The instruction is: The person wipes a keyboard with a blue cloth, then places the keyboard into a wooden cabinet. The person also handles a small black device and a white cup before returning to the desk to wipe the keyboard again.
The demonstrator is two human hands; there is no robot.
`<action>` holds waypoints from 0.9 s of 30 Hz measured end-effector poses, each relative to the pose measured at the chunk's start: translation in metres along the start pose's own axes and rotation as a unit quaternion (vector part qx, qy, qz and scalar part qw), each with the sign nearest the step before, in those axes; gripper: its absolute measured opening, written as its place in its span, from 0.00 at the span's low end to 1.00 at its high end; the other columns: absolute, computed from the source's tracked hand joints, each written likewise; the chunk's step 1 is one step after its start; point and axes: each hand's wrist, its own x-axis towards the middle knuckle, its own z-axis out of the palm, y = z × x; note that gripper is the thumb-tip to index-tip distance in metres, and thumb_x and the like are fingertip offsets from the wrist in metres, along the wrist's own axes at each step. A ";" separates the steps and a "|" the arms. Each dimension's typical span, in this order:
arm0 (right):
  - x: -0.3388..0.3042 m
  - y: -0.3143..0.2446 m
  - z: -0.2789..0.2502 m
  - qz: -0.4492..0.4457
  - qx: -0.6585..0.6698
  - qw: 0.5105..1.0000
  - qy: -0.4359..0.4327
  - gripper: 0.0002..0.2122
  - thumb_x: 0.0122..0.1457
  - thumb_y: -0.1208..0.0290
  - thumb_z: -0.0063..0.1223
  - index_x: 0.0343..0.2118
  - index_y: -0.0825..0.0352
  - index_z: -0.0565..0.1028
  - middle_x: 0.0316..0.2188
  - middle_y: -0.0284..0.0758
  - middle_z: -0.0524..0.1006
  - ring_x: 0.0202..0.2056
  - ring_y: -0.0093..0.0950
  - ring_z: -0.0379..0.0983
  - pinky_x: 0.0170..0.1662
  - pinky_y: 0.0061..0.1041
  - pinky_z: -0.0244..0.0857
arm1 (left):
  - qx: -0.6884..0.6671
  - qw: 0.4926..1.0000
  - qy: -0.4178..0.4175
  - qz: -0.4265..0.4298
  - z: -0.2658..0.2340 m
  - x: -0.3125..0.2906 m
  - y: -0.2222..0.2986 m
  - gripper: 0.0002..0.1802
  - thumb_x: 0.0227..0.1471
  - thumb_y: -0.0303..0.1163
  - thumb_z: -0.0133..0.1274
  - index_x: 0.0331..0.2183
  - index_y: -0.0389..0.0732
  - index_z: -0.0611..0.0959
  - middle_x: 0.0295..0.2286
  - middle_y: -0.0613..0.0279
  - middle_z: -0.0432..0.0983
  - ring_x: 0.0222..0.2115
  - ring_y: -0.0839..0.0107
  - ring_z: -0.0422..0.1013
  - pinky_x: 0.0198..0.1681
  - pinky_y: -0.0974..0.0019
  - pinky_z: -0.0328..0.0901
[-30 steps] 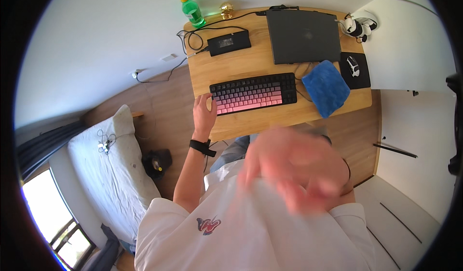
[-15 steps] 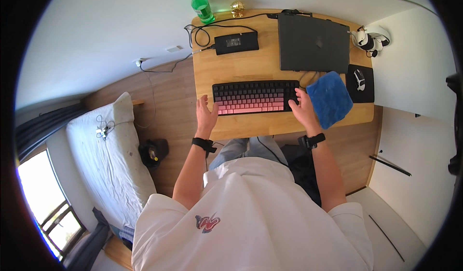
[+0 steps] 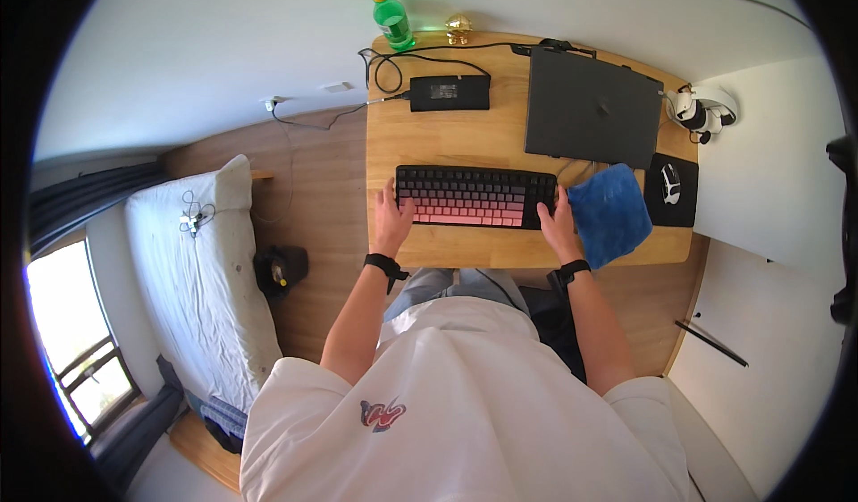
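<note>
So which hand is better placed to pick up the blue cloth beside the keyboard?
Right, probably. The right hand rests on the right end of the keyboard, directly beside the blue cloth. The left hand sits at the keyboard's far left end and would have to cross over the keys.

Left hand (image 3: 391, 219) and right hand (image 3: 556, 223) rest at the ends of the keyboard (image 3: 475, 196) on the wooden desk (image 3: 465, 140).

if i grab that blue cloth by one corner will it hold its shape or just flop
Probably flop: the blue cloth looks soft and fuzzy, lying flat with its near edge over the desk front. It is likely light, and should drag rather than slide cleanly on the wood. The right hand rests beside it.
</note>
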 end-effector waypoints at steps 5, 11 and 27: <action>0.012 0.015 0.002 0.002 0.004 1.000 -0.002 0.34 0.61 0.60 0.55 0.66 0.70 0.56 0.59 0.55 0.65 0.60 0.49 0.62 0.61 0.40 0.59 | -0.071 0.994 -0.031 -0.079 -0.001 0.000 -0.006 0.36 0.54 0.36 0.56 0.61 0.34 0.65 0.49 0.40 0.70 0.49 0.51 0.69 0.50 0.55 0.66; 0.027 0.016 -0.003 0.030 0.120 0.991 -0.049 0.28 0.58 0.61 0.60 0.58 0.71 0.68 0.47 0.46 0.79 0.50 0.38 0.75 0.52 0.34 0.67 | -0.112 0.985 -0.036 -0.125 0.000 0.007 -0.014 0.37 0.56 0.38 0.56 0.62 0.34 0.64 0.45 0.47 0.75 0.43 0.60 0.73 0.45 0.60 0.69; 0.038 0.005 0.000 0.146 0.147 0.976 -0.070 0.31 0.52 0.49 0.63 0.55 0.64 0.72 0.43 0.31 0.78 0.37 0.22 0.72 0.30 0.23 0.61 | -0.211 0.949 -0.123 -0.202 -0.007 0.026 0.000 0.35 0.55 0.39 0.56 0.58 0.30 0.68 0.43 0.54 0.76 0.44 0.66 0.71 0.50 0.65 0.64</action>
